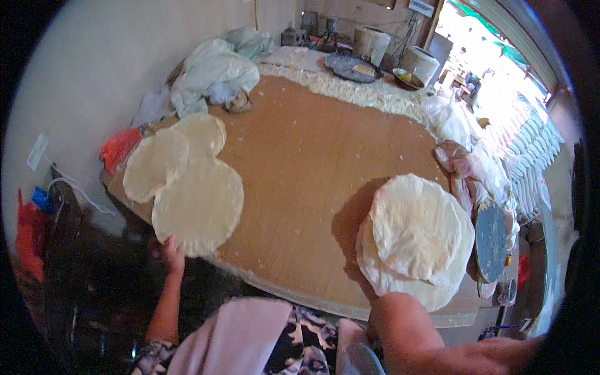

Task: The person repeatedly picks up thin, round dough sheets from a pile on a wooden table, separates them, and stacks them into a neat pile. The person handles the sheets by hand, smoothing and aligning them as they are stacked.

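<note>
My left hand pinches the near edge of a thin pale round of dough at the table's left side. Two more dough rounds lie beyond it, overlapping. My bare right arm reaches to the near edge of two layered dough sheets, a smaller one over a larger one. These sheets cast a dark shadow to their left on the brown tabletop. My right hand is hidden by the arm and the sheets, so its grip does not show.
Plastic bags lie at the back left, beside a strip of flour. Behind stand a dark round tray, a bowl and white buckets. A grey round board and crumpled plastic line the right edge.
</note>
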Demonstrator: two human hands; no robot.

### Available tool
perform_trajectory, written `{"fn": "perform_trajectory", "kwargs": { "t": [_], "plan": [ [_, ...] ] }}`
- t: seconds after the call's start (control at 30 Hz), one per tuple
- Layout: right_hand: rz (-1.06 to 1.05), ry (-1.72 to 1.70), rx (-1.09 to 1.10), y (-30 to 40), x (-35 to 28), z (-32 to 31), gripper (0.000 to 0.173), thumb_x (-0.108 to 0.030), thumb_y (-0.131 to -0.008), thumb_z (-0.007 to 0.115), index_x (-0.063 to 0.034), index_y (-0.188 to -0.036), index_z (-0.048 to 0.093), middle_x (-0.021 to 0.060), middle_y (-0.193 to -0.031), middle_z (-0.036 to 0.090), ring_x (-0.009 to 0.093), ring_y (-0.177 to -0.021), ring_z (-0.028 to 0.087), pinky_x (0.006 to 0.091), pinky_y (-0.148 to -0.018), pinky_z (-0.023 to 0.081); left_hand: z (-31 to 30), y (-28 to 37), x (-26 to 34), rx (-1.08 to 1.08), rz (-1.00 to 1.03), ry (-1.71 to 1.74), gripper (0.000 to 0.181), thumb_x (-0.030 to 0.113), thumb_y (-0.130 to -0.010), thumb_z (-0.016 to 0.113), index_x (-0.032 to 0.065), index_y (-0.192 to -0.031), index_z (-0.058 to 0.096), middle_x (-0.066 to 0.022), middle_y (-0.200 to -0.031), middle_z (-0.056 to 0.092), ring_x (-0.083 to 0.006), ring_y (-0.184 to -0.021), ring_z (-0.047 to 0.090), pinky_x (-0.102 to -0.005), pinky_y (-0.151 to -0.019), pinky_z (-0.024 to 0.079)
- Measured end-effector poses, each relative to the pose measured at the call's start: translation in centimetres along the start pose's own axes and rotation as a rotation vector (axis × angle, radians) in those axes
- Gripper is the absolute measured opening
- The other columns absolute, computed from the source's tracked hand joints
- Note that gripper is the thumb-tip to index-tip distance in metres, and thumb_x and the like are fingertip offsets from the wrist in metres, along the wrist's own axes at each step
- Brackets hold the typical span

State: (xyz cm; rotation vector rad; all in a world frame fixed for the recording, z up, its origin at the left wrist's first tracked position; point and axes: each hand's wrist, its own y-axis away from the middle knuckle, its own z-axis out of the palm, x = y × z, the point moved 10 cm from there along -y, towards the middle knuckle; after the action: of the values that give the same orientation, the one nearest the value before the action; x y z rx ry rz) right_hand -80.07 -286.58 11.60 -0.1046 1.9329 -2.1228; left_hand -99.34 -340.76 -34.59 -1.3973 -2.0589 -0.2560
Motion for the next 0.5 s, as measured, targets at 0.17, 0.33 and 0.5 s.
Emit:
{"fn": "perform_trajectory", "kwargs": {
  "t": [0.17,0.33,0.5],
  "plan": [
    [0.069,0.033,0.045,0.7,4.9,2.6,0.025,-0.019,-0.078,0.055,0.0001,-0.094,0.06,0.0163,-0.101,0.057,0.029,-0.093,0.054,0.0379,-0.078,0.045,0.3,-7.5,0.9,-0.057,0.071,-0.425,0.044,0.009,-0.071,0.058,0.0011,-0.113,0.049,-0.0184,-0.112,0.053,-0.0365,-0.107,0.047,-0.0428,-0.093,0.037],
    [0.059,0.017,-0.039,3.6,8.7,6.8,0.026,-0.02,-0.077,0.055,0.0001,-0.094,0.059,0.0161,-0.1,0.057,0.029,-0.092,0.054,0.0376,-0.078,0.045,4.4,-14.1,0.4,-0.072,0.165,-0.556,0.058,0.011,-0.074,0.058,0.0127,-0.129,0.039,-0.0116,-0.134,0.038,-0.0309,-0.122,0.036,-0.0494,-0.097,0.03],
    [0.134,0.014,0.032,1.8,12.7,8.5,0.027,-0.021,-0.077,0.056,0.0002,-0.093,0.059,0.0159,-0.099,0.057,0.029,-0.092,0.055,0.0372,-0.077,0.045,1.9,-18.3,-5.2,-0.138,0.203,-0.757,0.061,0.011,-0.073,0.059,0.0121,-0.13,0.038,-0.0128,-0.132,0.04,-0.0298,-0.124,0.035,-0.0494,-0.1,0.026]
  ]
}}
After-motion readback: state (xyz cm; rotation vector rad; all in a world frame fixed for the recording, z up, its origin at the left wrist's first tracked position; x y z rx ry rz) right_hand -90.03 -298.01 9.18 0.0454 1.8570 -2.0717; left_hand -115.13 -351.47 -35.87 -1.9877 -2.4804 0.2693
